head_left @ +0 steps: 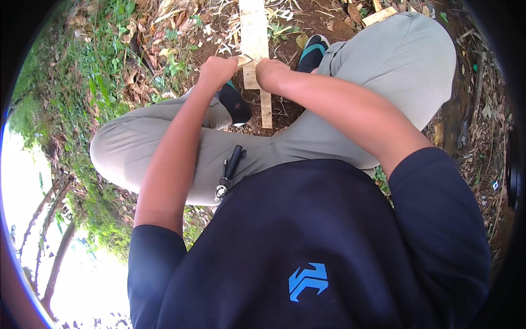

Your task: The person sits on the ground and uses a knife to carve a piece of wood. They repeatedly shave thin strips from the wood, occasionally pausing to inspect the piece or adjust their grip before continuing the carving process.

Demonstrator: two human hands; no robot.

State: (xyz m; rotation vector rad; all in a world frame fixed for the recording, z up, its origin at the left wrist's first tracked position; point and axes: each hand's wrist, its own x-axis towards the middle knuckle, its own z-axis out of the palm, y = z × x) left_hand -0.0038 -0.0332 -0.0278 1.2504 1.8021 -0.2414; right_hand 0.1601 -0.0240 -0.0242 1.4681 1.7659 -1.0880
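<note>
My left hand [217,72] is closed round a short, pale wooden piece [242,61] that sticks out toward my other hand. Facing it, my right hand [272,73] is closed too; whatever it grips is hidden. A thin dark sliver shows between the two hands, too small to name. Beneath them a light wooden board [253,24] runs away from me, between my feet. A narrower wooden strip [266,109] extends from its near end toward me.
My feet in dark sandals, left [234,104] and right [313,54], flank the board. Wood shavings and dry leaves [167,52] litter the brown soil. Another wood piece [379,16] lies at the far right. Keys with a black holder [232,163] hang at my left hip.
</note>
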